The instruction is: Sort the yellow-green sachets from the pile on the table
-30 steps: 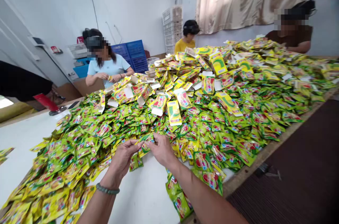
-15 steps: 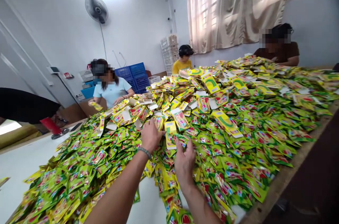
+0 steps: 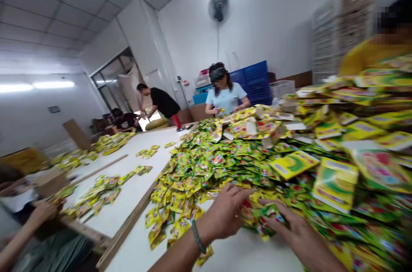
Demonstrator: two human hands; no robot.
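Note:
Both of my hands are low over the near edge of the packet pile. My left hand (image 3: pixel 225 212), with a grey-green bracelet at the wrist, has fingers stretched to the right and thumb apart. Beside its fingertips is a red and yellow packet (image 3: pixel 247 211); motion blur softens the contact. My right hand (image 3: pixel 296 227) reaches in from the right, a shiny green packet (image 3: pixel 272 214) between its thumb and fingers. Flat yellow boxes (image 3: pixel 336 184) with green arcs lie on the heap beyond my right hand. Many green packets (image 3: pixel 209 158) spread out past my left hand.
A wooden strip (image 3: pixel 135 212) borders the white tabletop (image 3: pixel 135 231). More packets (image 3: pixel 96 197) lie on the left table, where another person's hand (image 3: pixel 46 212) works. A person in light blue (image 3: pixel 227 96) sits across; one in yellow (image 3: pixel 363 55) sits right. Blue crates (image 3: pixel 254 83) stand behind.
My view has swung left, bringing the left table and more people into sight. My hands have come from the boxes on the heap to packets at its near edge.

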